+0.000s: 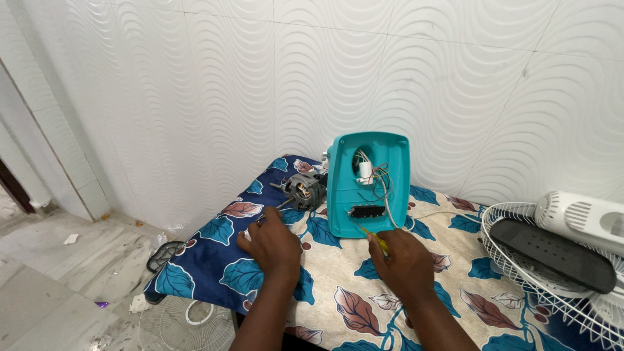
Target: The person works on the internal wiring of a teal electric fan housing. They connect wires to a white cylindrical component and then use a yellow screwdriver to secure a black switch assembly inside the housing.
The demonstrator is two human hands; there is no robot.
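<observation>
A teal plastic housing (pixel 398 170) stands upright on the leaf-patterned cloth, its open back showing white and grey wires and a small dark board. My right hand (pixel 404 259) grips a yellow-handled screwdriver (pixel 375 238) whose tip points at the housing's lower edge. My left hand (pixel 272 242) rests flat on the cloth to the left, fingers closed over something small and white that is mostly hidden. A bare grey electric motor (pixel 302 190) lies behind that hand, next to the housing.
The table with the patterned cloth (pixel 338 305) stands against a white wavy tiled wall. A white wire fan guard (pixel 552 286) holding a dark flat part and a white fan body (pixel 585 221) lies at the right. Another guard (pixel 185 322) lies on the floor.
</observation>
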